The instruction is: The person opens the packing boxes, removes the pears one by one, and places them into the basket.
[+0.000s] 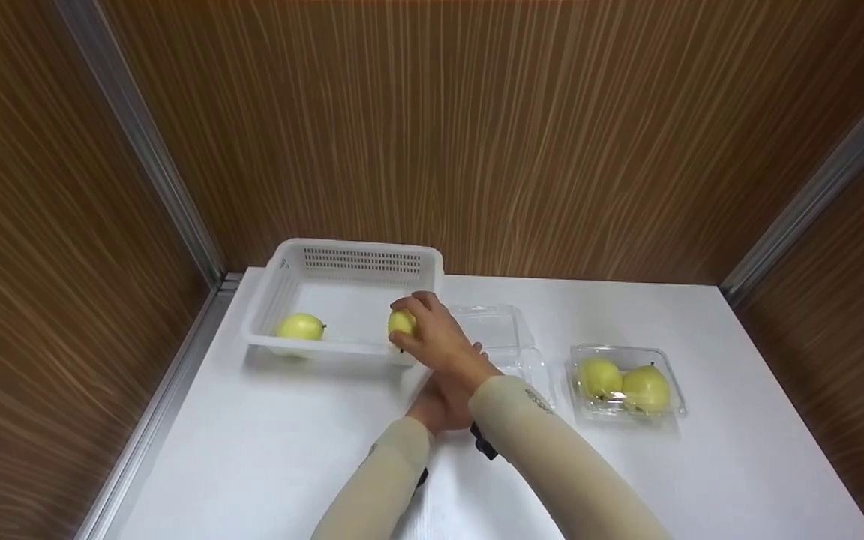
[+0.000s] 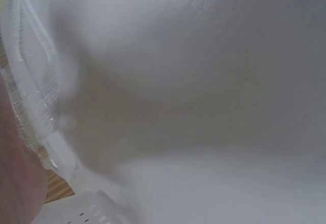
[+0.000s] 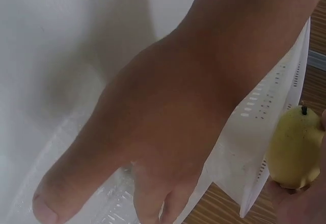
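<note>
My right hand [image 1: 436,334] grips a yellow-green pear [image 1: 401,322] over the front right corner of a white plastic basket [image 1: 274,300]. The right wrist view shows this pear [image 3: 293,147] with its dark stem up, held in the fingers at the edge. Another pear [image 1: 301,327] lies in the basket's front left corner. Beneath the right forearm, my left hand [image 3: 158,117] is at an open clear clamshell box [image 1: 488,326], thumb spread apart from the fingers; the fingertips are out of sight. The box's ribbed wall [image 2: 38,76] shows beside the left palm.
To the right, a clear clamshell box [image 1: 589,351] contains two yellow-green pears [image 1: 646,388]. The white table [image 1: 289,450] is bordered by wood-grain panels [image 1: 439,135] at the back and both sides. My forearms cross in front of the open box.
</note>
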The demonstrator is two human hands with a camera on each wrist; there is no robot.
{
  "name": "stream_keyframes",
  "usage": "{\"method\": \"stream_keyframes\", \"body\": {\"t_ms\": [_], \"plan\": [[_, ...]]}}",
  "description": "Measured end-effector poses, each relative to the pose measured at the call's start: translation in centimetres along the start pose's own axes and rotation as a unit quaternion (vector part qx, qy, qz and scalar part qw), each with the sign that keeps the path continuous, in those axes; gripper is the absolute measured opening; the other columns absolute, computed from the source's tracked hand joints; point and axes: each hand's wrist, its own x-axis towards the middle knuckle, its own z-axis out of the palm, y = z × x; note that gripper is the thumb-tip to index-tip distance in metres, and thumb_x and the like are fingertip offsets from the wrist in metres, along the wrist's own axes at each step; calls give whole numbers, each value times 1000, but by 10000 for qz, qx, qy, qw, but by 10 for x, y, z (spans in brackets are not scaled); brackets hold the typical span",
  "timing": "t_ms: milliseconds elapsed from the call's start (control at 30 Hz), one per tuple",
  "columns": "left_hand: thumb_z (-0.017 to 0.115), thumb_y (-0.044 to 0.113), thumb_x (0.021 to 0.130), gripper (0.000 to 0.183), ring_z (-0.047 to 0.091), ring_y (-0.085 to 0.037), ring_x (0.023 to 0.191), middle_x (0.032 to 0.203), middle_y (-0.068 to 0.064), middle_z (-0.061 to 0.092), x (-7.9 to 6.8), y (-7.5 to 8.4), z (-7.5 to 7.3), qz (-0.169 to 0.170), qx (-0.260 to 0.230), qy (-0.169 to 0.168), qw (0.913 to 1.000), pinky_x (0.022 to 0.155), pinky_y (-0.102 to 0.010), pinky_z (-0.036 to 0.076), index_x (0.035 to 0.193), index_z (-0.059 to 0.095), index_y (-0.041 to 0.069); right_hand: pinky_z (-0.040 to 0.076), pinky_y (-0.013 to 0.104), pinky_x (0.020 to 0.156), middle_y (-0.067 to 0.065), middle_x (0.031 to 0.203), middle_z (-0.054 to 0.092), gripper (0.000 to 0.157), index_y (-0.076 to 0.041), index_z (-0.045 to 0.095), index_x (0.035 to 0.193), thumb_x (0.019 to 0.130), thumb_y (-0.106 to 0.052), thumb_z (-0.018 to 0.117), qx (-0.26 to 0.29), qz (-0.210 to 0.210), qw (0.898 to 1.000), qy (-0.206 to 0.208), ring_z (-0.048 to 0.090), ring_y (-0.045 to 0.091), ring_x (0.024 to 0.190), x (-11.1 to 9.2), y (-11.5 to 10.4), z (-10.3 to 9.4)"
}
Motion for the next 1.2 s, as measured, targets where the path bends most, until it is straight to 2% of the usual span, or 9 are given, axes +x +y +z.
{"method": "stream_keyframes", "body": {"t_ms": [167, 433, 567, 633, 767, 833, 1033, 1133, 1200], "plan": [[45, 28, 98, 65, 17, -28, 153, 162, -14, 29, 2, 2, -1, -57, -93, -9, 9999, 124, -39, 16, 156, 29, 4, 45, 46, 105, -2, 150, 36, 61, -34, 50, 139, 85, -36, 78, 181, 447, 9988, -30, 48, 21, 126, 1, 3, 0], [36, 37, 104, 63, 16, -27, 153, 164, -12, 24, 4, 4, 0, -28, 890, -126, 9959, 125, -39, 15, 158, 23, 7, 32, 59, 114, 4, 166, 16, 66, -42, 36, 152, 93, -45, 65, -106, 698, 9972, -230, 30, 32, 148, -1, 5, 0], [32, 39, 106, 62, 19, -29, 153, 164, -12, 25, 4, 5, 1, 223, 2292, -303, 9726, 124, -42, 16, 159, 23, 9, 33, 59, 114, 5, 167, 15, 60, -35, 41, 151, 96, -42, 62, -320, 588, 9971, -348, 31, 34, 147, -3, 6, 2], [32, 43, 105, 63, 21, -29, 152, 163, -11, 27, 4, 5, 2, 295, 2485, -342, 9676, 124, -42, 17, 159, 25, 10, 35, 57, 113, 5, 167, 18, 54, -31, 48, 147, 96, -38, 62, -439, 499, 9971, -379, 35, 34, 145, -5, 7, 4], [39, 56, 97, 79, 20, -26, 153, 164, -11, 26, 4, 2, 1, -6, 945, -265, 9952, 124, -40, 18, 158, 26, 9, 41, 52, 110, 6, 164, 26, 46, -26, 56, 140, 95, -32, 63, -592, 291, 9975, -263, 41, 33, 142, -11, 12, 7], [47, 62, 91, 88, 21, -25, 152, 163, -12, 28, 4, 0, 1, -122, 69, -118, 9998, 123, -40, 20, 157, 28, 6, 42, 50, 109, 7, 162, 28, 45, -25, 56, 139, 94, -31, 63, -633, 189, 9977, -124, 42, 32, 142, -13, 15, 7], [58, 76, 80, 98, 28, -16, 146, 158, -1, 37, 3, -4, 8, -393, -1837, 270, 9818, 121, -40, 24, 151, 37, 12, 38, 49, 113, 8, 159, 35, 41, -24, 59, 134, 94, -29, 65, -666, 45, 9974, 271, 40, 31, 143, -24, 30, -4], [57, 79, 79, 105, 20, -17, 150, 163, -1, 28, 3, -3, 11, -500, -2161, 248, 9748, 123, -39, 21, 155, 33, 12, 37, 49, 114, 11, 156, 39, 40, -21, 61, 132, 93, -26, 66, -590, 63, 9968, 540, 41, 33, 141, -35, 44, -14], [52, 82, 80, 109, 12, -19, 153, 166, -4, 20, 2, -2, 12, -514, -1973, 95, 9790, 125, -40, 14, 158, 27, 11, 38, 50, 113, 14, 154, 42, 40, -18, 62, 131, 91, -23, 67, -503, 50, 9958, 768, 43, 34, 139, -43, 56, -20]]}}
